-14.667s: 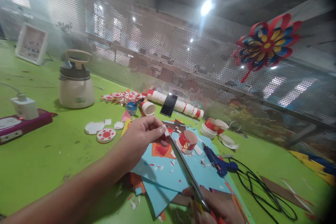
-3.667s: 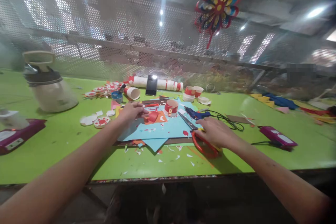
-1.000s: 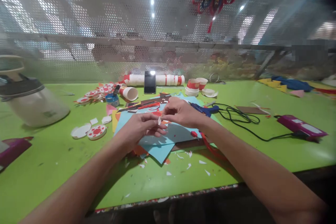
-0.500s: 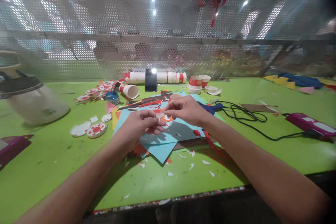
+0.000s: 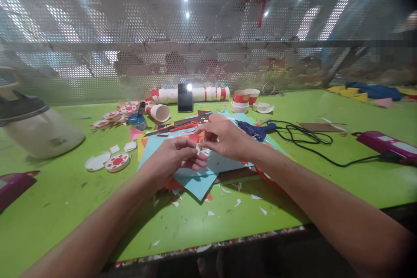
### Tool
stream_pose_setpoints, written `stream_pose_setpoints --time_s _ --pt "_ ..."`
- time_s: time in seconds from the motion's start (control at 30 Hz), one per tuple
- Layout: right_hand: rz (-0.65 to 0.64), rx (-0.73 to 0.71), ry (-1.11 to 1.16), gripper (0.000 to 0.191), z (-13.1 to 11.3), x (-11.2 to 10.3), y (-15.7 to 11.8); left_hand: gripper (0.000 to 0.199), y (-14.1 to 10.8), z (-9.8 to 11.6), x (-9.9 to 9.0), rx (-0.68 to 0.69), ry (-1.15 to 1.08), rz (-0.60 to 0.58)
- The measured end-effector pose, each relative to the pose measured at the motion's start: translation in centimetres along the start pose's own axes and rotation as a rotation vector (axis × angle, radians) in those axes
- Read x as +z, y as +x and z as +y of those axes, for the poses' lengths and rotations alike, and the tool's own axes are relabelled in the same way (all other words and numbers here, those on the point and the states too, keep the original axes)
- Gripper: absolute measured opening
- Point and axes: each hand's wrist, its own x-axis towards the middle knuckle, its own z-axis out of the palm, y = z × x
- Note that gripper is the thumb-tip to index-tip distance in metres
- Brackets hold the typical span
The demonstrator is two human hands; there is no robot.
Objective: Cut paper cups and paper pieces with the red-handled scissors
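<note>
My left hand (image 5: 176, 155) and my right hand (image 5: 223, 139) meet over light blue paper sheets (image 5: 199, 186) in the middle of the table. Between their fingertips is a small white piece (image 5: 198, 148), which looks like paper. The left thumb and forefinger pinch it, while the other left fingers curl below. My right fingers are pinched at its right side, partly hiding it. Behind the hands lies a red-handled tool (image 5: 183, 126). A blue glue gun (image 5: 256, 130) rests just right of my right hand, on the sheets' edge.
White discs with red pattern (image 5: 117, 162) and white paper squares (image 5: 130, 146) lie left. Behind stand a blue jar (image 5: 137, 121), a phone (image 5: 185, 97) and paper cups (image 5: 240, 100). A black cable (image 5: 317, 156) runs to a purple power strip (image 5: 386, 147). A large pale container (image 5: 42, 126) stands far left.
My right hand has moved slightly left and down, closer to my left fingertips. The small white piece now sits between them. The view has shifted a little, showing more of the glue gun.
</note>
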Motion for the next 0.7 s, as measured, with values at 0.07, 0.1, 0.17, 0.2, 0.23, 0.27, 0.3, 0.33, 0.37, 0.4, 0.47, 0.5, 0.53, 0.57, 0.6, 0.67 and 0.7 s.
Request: stream_pose_setpoints --time_s 0.07,0.1,0.17,0.2,0.23,0.27,0.3,0.33,0.37,0.4,0.47,0.5,0.53,0.57,0.6,0.67,0.7 --pt "-0.031 -0.014 0.018 0.014 0.0 -0.1 0.1 0.001 0.0 0.0 -0.1 0.002 -0.020 -0.016" --pt "-0.042 -0.018 0.027 0.010 0.0 -0.1 0.1 0.003 0.0 -0.1 -0.2 0.006 -0.022 -0.021" --pt "-0.050 -0.011 0.043 0.006 -0.1 -0.1 0.1 0.009 0.1 -0.2 -0.3 0.026 -0.002 -0.025" --pt "-0.046 0.000 0.050 0.005 -0.2 -0.2 0.1 0.012 0.1 -0.2 -0.4 0.037 0.017 -0.023" --pt "-0.040 0.014 0.059 0.004 -0.3 -0.2 0.1 0.014 0.1 -0.2 -0.4 0.044 0.039 -0.021" --pt "-0.034 0.031 0.072 0.003 -0.4 -0.2 0.1 0.016 0.0 -0.2 -0.3 0.048 0.057 -0.018" --pt "-0.032 0.047 0.090 0.003 -0.4 -0.3 0.1 0.017 0.0 -0.1 -0.3 0.047 0.072 -0.019" --pt "-0.031 0.064 0.111 0.003 -0.4 -0.4 0.1 0.017 -0.1 0.0 -0.2 0.046 0.083 -0.016" --pt "-0.028 0.080 0.134 0.003 -0.4 -0.4 0.2 0.017 -0.1 0.1 -0.3 0.047 0.093 -0.008" --pt "-0.022 0.096 0.158 0.005 -0.3 -0.5 0.2 0.016 -0.1 0.3 -0.4 0.056 0.102 0.008" --pt "0.015 0.135 0.204 0.013 -0.1 -0.7 0.4 0.015 -0.1 0.7 -0.8 0.105 0.105 0.060" --pt "0.040 0.158 0.225 0.019 0.0 -0.8 0.5 0.015 0.0 0.8 -1.2 0.141 0.097 0.092" --pt "0.064 0.180 0.245 0.025 0.1 -0.9 0.5 0.015 0.0 1.0 -1.6 0.181 0.085 0.124" --pt "0.085 0.198 0.260 0.030 0.1 -0.9 0.6 0.014 0.1 1.1 -2.0 0.217 0.070 0.158" --pt "0.104 0.212 0.268 0.033 0.1 -0.9 0.6 0.014 0.1 1.2 -2.3 0.254 0.063 0.188" --pt "0.139 0.220 0.254 0.035 -0.1 -0.8 0.6 0.014 0.2 1.3 -2.5 0.308 0.081 0.214" --pt "0.158 0.213 0.236 0.034 -0.3 -0.7 0.6 0.015 0.1 1.3 -2.4 0.322 0.113 0.207"
